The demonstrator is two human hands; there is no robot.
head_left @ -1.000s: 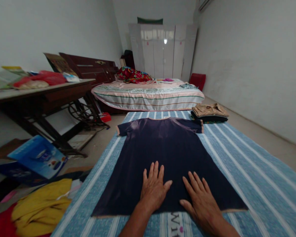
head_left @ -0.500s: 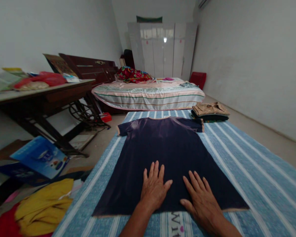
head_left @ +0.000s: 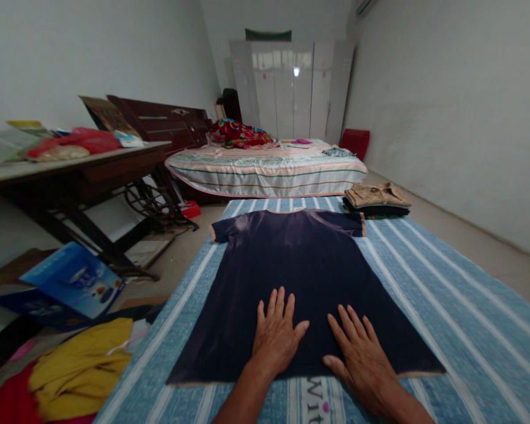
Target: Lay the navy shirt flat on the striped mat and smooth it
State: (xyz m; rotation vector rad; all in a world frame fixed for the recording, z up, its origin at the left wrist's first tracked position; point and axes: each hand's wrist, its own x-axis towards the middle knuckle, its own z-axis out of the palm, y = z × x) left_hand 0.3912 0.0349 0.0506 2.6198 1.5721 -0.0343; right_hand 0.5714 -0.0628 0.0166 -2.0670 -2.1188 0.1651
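Observation:
A dark navy short-sleeved T-shirt (head_left: 291,265) with tan edging lies spread flat, its neckline away from me and its hem close to me. My left hand (head_left: 277,333) rests on the lower middle of the shirt, palm down with the fingers spread. To its right, my right hand (head_left: 357,353) lies flat near the hem, fingers apart and thumb pointing inward. Neither hand grips the cloth. Beneath the shirt is a blue and white striped bed sheet (head_left: 428,282).
Folded clothes (head_left: 377,200) are stacked at the far right corner. Beyond stands another bed (head_left: 265,171) before a wardrobe (head_left: 291,88). On the left are a sewing-machine table (head_left: 115,159), a blue carton (head_left: 73,282) and yellow cloth (head_left: 82,371) beside the bed edge.

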